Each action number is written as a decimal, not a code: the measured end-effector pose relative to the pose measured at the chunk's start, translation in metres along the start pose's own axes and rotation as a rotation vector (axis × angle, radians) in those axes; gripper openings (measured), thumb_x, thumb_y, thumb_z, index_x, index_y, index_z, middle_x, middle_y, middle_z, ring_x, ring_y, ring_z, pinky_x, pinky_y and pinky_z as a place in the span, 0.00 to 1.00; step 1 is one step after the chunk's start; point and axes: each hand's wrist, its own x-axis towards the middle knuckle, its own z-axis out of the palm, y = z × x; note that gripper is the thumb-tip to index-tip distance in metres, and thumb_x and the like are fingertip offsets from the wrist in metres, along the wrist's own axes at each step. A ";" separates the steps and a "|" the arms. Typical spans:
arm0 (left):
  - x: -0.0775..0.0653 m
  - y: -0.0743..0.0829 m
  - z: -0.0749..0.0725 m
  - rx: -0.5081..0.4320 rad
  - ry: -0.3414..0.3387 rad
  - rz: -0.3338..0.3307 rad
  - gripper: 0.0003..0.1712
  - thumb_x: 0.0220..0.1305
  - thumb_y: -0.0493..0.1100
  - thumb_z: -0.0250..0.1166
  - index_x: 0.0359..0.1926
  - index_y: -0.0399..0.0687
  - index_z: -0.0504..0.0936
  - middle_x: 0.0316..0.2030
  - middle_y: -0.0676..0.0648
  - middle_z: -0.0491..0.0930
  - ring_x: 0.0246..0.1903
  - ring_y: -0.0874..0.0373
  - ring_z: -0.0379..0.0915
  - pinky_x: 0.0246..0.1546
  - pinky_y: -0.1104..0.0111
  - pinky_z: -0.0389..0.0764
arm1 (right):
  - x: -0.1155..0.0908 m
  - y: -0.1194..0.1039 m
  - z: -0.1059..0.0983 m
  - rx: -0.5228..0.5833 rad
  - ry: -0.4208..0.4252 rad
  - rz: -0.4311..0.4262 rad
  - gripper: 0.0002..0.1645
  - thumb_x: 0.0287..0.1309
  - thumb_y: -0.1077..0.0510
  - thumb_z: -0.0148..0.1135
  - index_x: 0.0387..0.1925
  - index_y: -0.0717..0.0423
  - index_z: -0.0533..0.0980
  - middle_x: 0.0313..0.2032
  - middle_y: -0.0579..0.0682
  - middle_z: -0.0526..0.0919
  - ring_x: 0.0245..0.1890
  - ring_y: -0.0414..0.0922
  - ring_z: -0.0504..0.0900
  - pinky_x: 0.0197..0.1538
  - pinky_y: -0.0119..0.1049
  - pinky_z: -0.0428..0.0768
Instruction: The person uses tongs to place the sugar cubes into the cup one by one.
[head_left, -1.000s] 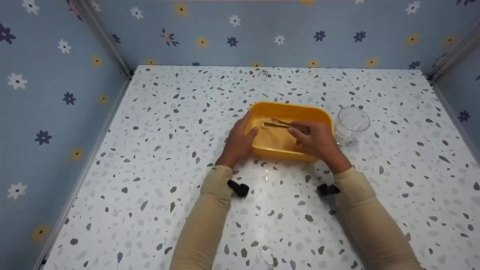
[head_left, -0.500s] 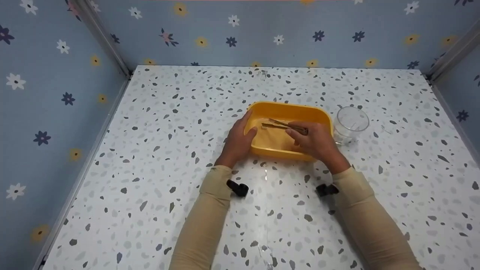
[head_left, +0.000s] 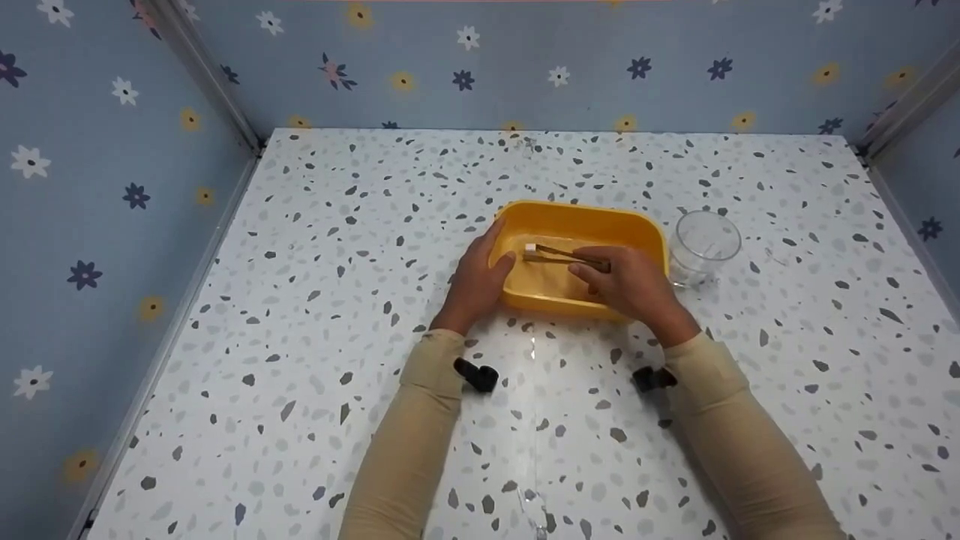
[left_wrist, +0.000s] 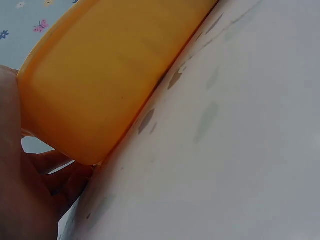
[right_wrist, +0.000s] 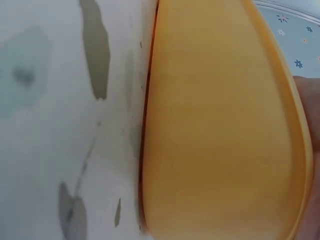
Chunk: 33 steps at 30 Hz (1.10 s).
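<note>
A yellow plastic tub [head_left: 555, 294] stands on the table. My left hand [head_left: 477, 279] grips its left end, thumb over the rim and fingers along the outside; the left wrist view shows fingertips low against the tub's wall [left_wrist: 95, 85]. Over the tub, my right hand [head_left: 630, 281] pinches brown tweezers [head_left: 562, 260], their arms spread and pointing left. A small white cube [head_left: 531, 247] is at the tweezers' tips, inside the tub; whether they clamp it I cannot tell. In the right wrist view the tub's wall [right_wrist: 220, 120] hides most of that hand.
A clear glass [head_left: 705, 247] stands just right of the tub, close to my right hand. The speckled white table [head_left: 337, 300] is bounded by flowered blue panels [head_left: 510, 67] at the back and sides.
The tweezers' tips have shifted slightly toward me, and their angle has turned a little. The white cube shows more plainly between them now. My left hand stays on the tub.
</note>
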 end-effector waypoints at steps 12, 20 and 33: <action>-0.002 0.002 -0.001 0.001 -0.007 -0.005 0.36 0.73 0.53 0.52 0.79 0.68 0.55 0.72 0.48 0.64 0.68 0.55 0.62 0.69 0.60 0.61 | -0.001 -0.001 0.000 -0.033 0.002 0.010 0.23 0.68 0.41 0.60 0.57 0.44 0.83 0.25 0.46 0.83 0.25 0.44 0.79 0.32 0.40 0.77; -0.001 0.001 0.000 0.000 0.004 -0.010 0.35 0.72 0.52 0.52 0.78 0.68 0.56 0.72 0.50 0.63 0.69 0.57 0.60 0.70 0.61 0.59 | 0.000 -0.002 0.000 -0.049 0.030 0.005 0.19 0.68 0.43 0.62 0.54 0.44 0.84 0.22 0.45 0.82 0.23 0.43 0.78 0.29 0.40 0.75; 0.000 0.002 0.000 0.020 0.001 -0.022 0.36 0.73 0.53 0.52 0.79 0.67 0.55 0.73 0.50 0.62 0.71 0.56 0.58 0.71 0.61 0.57 | -0.003 -0.001 0.001 -0.065 0.087 -0.090 0.18 0.69 0.46 0.61 0.50 0.50 0.85 0.23 0.43 0.82 0.22 0.42 0.78 0.28 0.39 0.76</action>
